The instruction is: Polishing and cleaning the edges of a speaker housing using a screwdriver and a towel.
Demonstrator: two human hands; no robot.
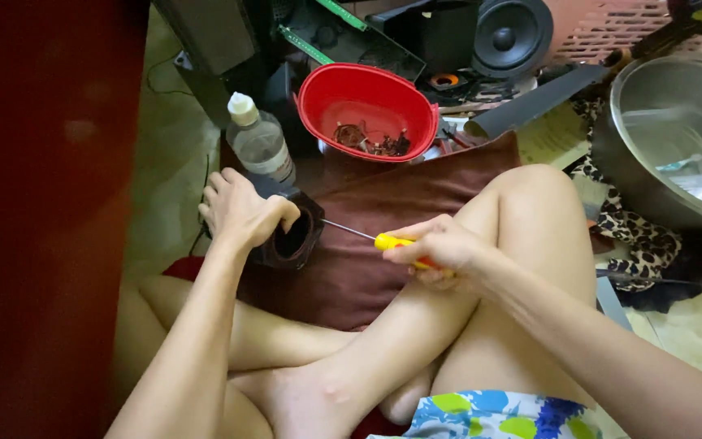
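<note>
My left hand grips a dark, square-bodied part with a round hole, held on its side over a brown cloth. My right hand holds a screwdriver with a yellow handle. Its thin metal shaft points left and reaches the rim of the dark part. Both hands work above my crossed bare legs.
A red bowl with small rusty parts stands behind the cloth, next to a clear plastic bottle. A large steel pot sits at right. A speaker, circuit boards and a leopard-print cloth lie about. A dark red surface fills the left.
</note>
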